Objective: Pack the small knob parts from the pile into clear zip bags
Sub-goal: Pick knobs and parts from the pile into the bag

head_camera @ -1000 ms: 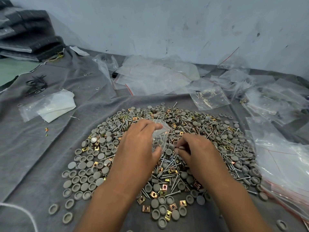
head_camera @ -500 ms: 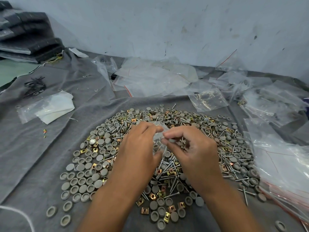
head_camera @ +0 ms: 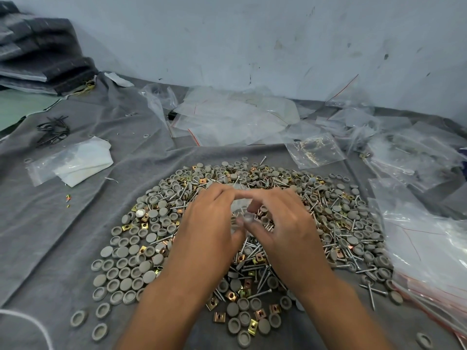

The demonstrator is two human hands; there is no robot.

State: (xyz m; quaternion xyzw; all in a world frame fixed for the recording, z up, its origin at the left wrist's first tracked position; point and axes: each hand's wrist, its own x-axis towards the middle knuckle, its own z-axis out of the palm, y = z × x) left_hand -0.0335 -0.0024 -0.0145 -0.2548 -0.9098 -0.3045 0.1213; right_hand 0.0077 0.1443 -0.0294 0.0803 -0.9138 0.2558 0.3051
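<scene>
Since the earlier frames, the right hand (head_camera: pixel 283 223) has risen from the pile of knob parts (head_camera: pixel 136 263) and closed in on the left hand (head_camera: pixel 209 223), both meeting over the pile's centre. Left grip: fingers and thumb curled round a small clear zip bag (head_camera: pixel 240 204), holding it between the hands; right grip: narrow, fingertips pinching a blurred small piece at the bag. Grey knobs, screws and brass clips lie on the grey cloth (head_camera: pixel 63 243) over the counter, with loose empty bags (head_camera: pixel 227 117) behind.
</scene>
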